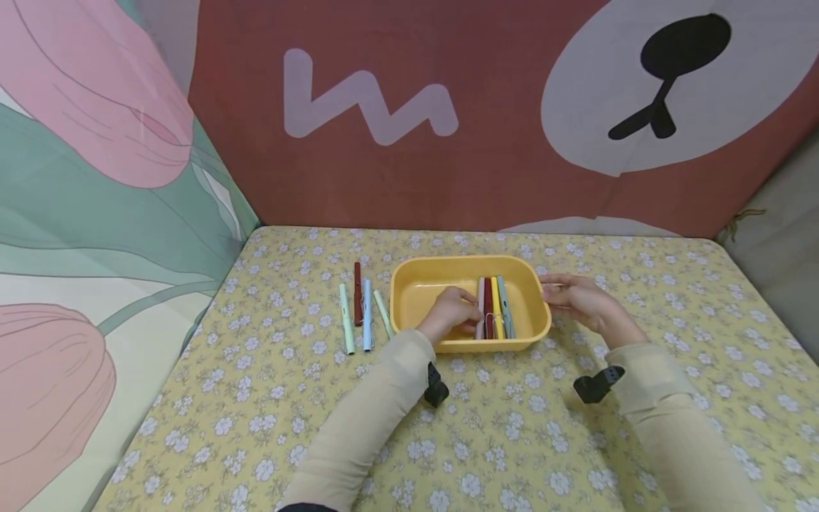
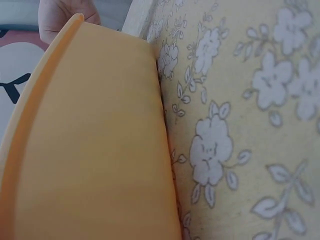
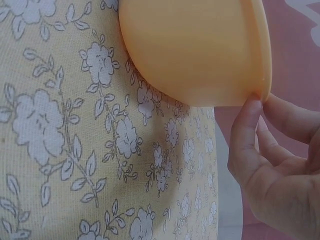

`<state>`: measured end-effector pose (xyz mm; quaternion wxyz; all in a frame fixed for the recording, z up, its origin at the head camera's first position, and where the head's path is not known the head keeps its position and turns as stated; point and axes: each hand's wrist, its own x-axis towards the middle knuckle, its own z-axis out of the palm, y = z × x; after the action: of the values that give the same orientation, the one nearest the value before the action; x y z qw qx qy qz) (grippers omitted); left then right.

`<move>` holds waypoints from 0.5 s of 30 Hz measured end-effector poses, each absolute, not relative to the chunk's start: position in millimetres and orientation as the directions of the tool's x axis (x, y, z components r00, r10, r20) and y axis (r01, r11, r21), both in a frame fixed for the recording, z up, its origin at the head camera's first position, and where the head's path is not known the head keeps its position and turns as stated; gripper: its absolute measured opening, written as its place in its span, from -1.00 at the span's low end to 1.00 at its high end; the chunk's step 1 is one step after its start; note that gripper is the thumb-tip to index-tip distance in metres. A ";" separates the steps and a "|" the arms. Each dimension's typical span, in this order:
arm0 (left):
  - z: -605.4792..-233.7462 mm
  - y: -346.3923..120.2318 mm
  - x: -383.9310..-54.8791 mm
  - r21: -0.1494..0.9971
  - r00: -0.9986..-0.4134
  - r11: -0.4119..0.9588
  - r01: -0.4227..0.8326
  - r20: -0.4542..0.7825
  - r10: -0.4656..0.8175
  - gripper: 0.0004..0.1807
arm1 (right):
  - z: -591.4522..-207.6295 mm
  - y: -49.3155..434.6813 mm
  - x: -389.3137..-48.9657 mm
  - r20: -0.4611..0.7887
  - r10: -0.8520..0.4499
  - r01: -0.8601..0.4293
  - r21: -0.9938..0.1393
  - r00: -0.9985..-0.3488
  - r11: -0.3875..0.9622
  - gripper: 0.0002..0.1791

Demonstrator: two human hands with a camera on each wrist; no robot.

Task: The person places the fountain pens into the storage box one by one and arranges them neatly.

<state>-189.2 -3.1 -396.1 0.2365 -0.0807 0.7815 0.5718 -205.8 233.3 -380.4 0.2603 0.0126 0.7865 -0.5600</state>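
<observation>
In the head view, a yellow plastic tray [image 1: 416,267] stands on the table. Inside it, side by side, lie a lilac pen [image 1: 481,288], a dark red pen [image 1: 488,291], a yellow pen [image 1: 495,295] and a grey-blue pen [image 1: 503,295]. My left hand [image 1: 451,311] reaches into the tray with curled fingers at the lilac pen; its fingertips are partly hidden. At the tray's right end, my right hand [image 1: 579,299] pinches the rim between thumb and finger, seen closely in the right wrist view. The left wrist view shows mainly the tray's outer wall [image 2: 100,135].
Left of the tray lie a pale green pen [image 1: 346,320], a dark red pen [image 1: 357,295], a light blue pen [image 1: 367,316] and another pale green pen [image 1: 382,313]. A flowered cloth [image 1: 473,441] covers the table. Printed fabric walls [image 1: 409,178] rise behind and beside it.
</observation>
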 end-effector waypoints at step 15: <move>-394.0 -9.6 -190.8 0.854 -0.872 0.327 -0.405 -0.469 0.144 -0.60 | -380.0 233.6 -203.8 -0.412 -0.282 0.306 -0.885 -0.866 0.352 -0.33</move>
<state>-190.8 -9.6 -394.0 0.2390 -0.0840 0.7785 0.5742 -203.8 233.6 -380.0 0.2583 0.0075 0.7805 -0.5692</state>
